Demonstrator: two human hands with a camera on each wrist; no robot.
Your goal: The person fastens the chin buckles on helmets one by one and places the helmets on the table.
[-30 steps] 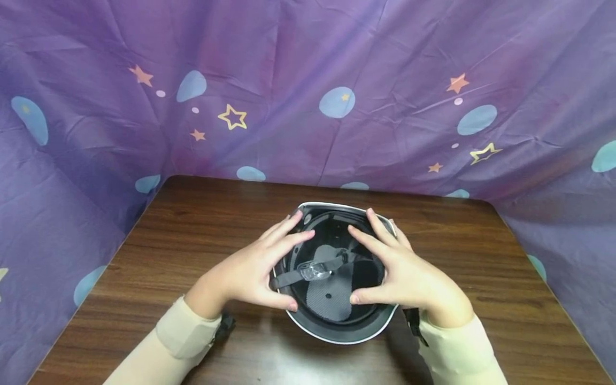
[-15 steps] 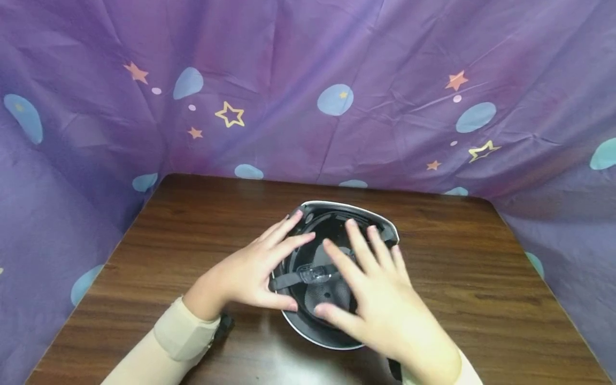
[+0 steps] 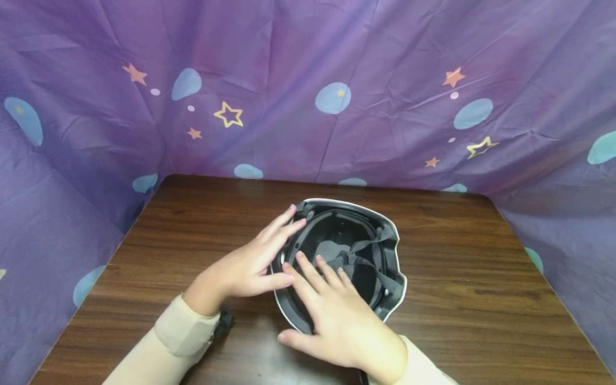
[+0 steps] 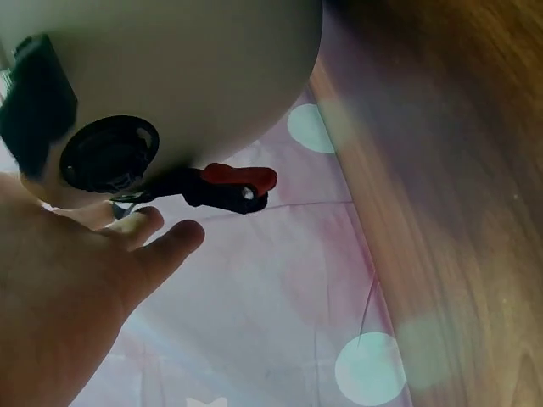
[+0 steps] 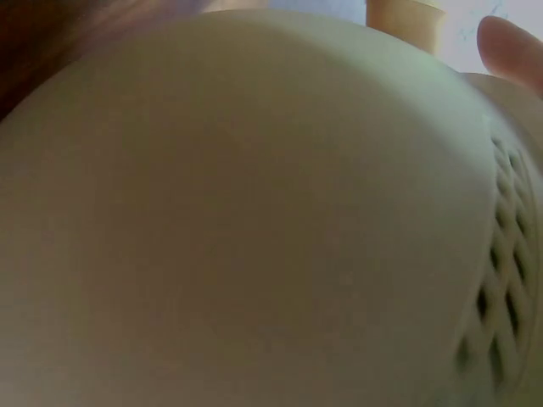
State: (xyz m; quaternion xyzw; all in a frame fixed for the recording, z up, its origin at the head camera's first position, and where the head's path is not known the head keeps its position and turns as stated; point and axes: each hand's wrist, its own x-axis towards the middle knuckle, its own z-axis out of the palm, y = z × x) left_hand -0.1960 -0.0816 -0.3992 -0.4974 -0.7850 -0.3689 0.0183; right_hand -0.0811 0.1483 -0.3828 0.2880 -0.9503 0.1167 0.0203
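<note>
A white-shelled helmet (image 3: pixel 346 227) lies upside down on the table, its black lining facing up. Grey chin straps (image 3: pixel 392 286) run from its right side into the bowl. At the left rim, my left hand (image 3: pixel 250 267) has its fingers spread, thumb near the front edge. My right hand (image 3: pixel 337 321) reaches across the opening with straight fingers and hides the near side; the clear strap buckle is out of sight. The left wrist view shows the outer shell (image 4: pixel 195 68) with a round black knob (image 4: pixel 109 154) and a red-and-black clip (image 4: pixel 242 178).
The brown wooden table (image 3: pixel 462 256) extends around the helmet on all sides. Behind it hangs a purple curtain (image 3: pixel 289 69) with stars and blue ovals. A vent grille (image 5: pixel 509 263) shows on the shell in the right wrist view.
My right hand has left the right rim and moved left and nearer across the opening. The left hand has shifted slightly. The helmet's right rim and side straps now show; the buckle is covered.
</note>
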